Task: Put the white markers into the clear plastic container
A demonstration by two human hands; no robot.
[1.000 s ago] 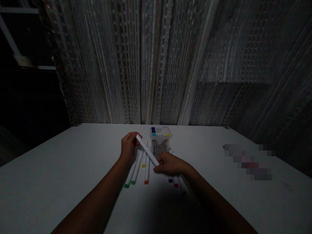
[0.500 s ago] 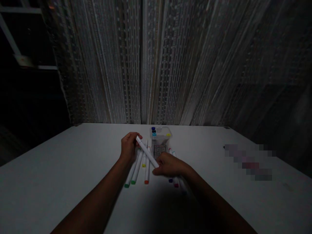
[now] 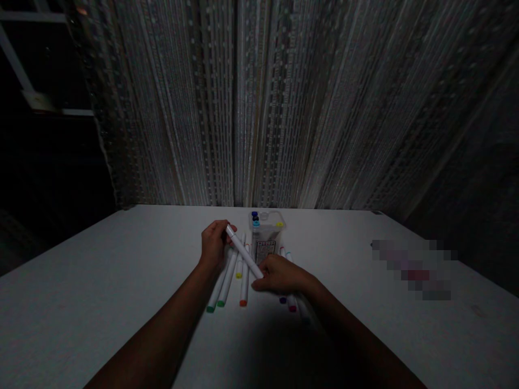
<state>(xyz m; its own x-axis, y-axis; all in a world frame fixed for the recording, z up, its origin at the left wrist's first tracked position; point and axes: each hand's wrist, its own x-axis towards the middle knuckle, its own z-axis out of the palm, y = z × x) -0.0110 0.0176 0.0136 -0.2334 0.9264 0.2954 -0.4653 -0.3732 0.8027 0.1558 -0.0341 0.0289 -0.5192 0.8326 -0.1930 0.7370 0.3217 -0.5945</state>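
Observation:
I hold one white marker slantwise above the table, a hand at each end. My left hand pinches its far end; my right hand grips its near end. Beneath them several white markers lie side by side: green-tipped markers, an orange-tipped marker, a yellow-tipped marker, and purple- and red-tipped markers partly hidden under my right hand. Just behind stands a clear marker box with a few markers upright in it.
The white table runs to a beaded curtain at the back. A blurred patch lies on the table at the right. A dark opening with a white frame is at the far left.
Both hands stay on the marker. My right hand has slid slightly left and away along it; the marker's tilt is nearly the same.

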